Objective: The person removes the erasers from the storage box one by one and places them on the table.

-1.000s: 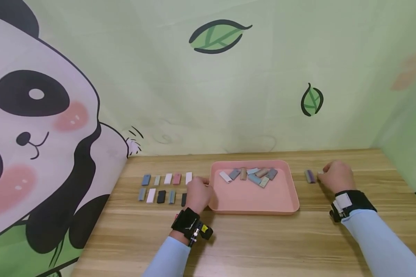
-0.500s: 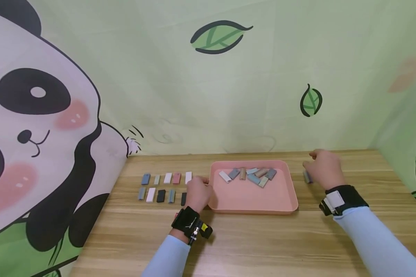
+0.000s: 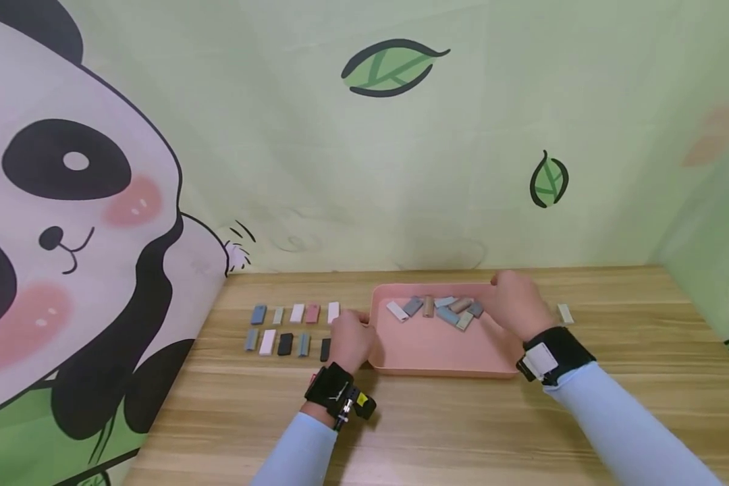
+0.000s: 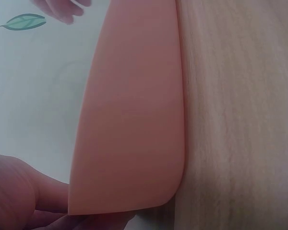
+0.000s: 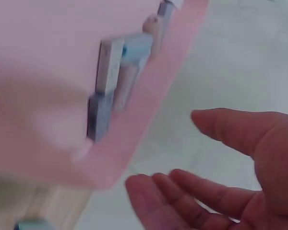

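Tray [image 3: 446,354] sits on the table [image 3: 437,432], mixed blocks [image 3: 428,307] bunched toward its 12 o'clock wall. Left hand [image 3: 351,341] grips the rim at 9 o'clock, block rows [image 3: 285,344] beyond it. Right hand [image 3: 519,307] just came in from 3 o'clock to the tray's 2–3 o'clock edge: thumb and fingers parted, nothing visible between, contact unclear. Move uncovers light block [image 3: 565,313] at 3 o'clock; purple-grey one beside it now out of sight, maybe behind the hand. Likely means focus shifted from loose pieces to tray.
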Tool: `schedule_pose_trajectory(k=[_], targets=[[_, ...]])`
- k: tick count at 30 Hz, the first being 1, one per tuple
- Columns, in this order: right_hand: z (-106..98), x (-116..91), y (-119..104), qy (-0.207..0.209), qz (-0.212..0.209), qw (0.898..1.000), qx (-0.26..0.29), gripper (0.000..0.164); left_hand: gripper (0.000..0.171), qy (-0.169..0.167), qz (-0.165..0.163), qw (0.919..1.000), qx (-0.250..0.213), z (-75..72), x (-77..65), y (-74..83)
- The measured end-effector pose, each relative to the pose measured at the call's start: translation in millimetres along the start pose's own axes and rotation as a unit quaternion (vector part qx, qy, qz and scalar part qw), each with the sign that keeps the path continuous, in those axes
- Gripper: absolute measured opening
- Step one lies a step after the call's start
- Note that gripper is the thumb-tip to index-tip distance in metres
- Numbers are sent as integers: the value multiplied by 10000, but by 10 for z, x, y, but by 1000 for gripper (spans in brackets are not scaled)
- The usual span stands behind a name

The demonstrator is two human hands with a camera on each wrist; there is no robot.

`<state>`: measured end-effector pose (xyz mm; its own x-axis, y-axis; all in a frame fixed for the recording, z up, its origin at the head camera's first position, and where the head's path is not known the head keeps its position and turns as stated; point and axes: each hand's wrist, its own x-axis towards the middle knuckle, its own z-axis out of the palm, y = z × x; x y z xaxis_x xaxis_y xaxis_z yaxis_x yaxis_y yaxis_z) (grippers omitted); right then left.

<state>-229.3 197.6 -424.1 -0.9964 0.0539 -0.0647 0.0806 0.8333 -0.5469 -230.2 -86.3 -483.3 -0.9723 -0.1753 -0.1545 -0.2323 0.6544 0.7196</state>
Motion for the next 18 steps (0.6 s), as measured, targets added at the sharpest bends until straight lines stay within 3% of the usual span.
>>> schedule_pose_trajectory(k=[5, 10, 18], targets=[[240, 27, -63, 2, -265, 9990, -373, 41, 18, -3, 19, 10000, -36, -6, -7, -4], [377, 48, -156, -193, 33, 9992, -342, 33, 21, -56, -125, 9999, -75, -2, 0, -18], [459, 71, -220, 227, -331, 9945, -964, 26, 21, -136, -71, 9997, -167, -5, 16, -26]])
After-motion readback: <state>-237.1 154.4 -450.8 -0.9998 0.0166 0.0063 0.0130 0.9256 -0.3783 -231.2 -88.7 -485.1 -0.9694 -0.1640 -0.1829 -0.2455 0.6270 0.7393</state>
